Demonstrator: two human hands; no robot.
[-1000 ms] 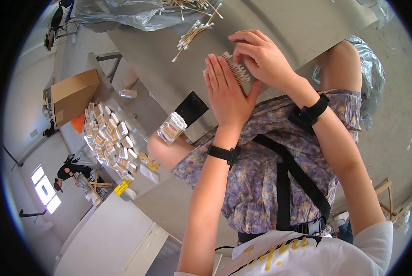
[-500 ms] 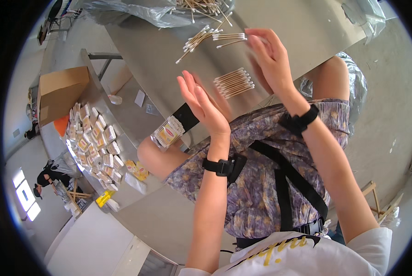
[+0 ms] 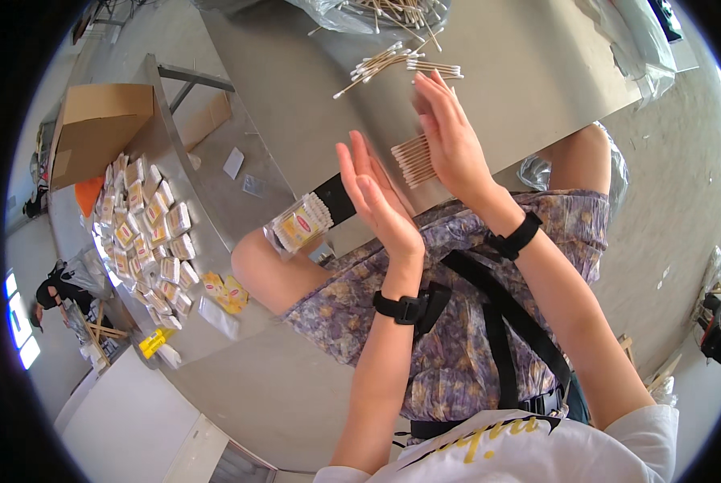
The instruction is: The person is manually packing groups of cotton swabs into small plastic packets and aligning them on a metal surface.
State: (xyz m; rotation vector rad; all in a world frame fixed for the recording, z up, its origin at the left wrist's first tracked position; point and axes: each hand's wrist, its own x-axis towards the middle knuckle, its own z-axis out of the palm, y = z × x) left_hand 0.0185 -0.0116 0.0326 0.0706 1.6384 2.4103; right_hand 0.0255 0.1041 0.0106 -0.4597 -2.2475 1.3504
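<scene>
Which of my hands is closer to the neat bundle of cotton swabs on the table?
Right. The right hand is raised open right beside the swab bundle, overlapping its edge. The left hand, also open, is lower, further from it.

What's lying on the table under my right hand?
A neat row of cotton swabs lies on the table, partly under the right hand. Only their left ends show; the hand covers the rest.
</scene>
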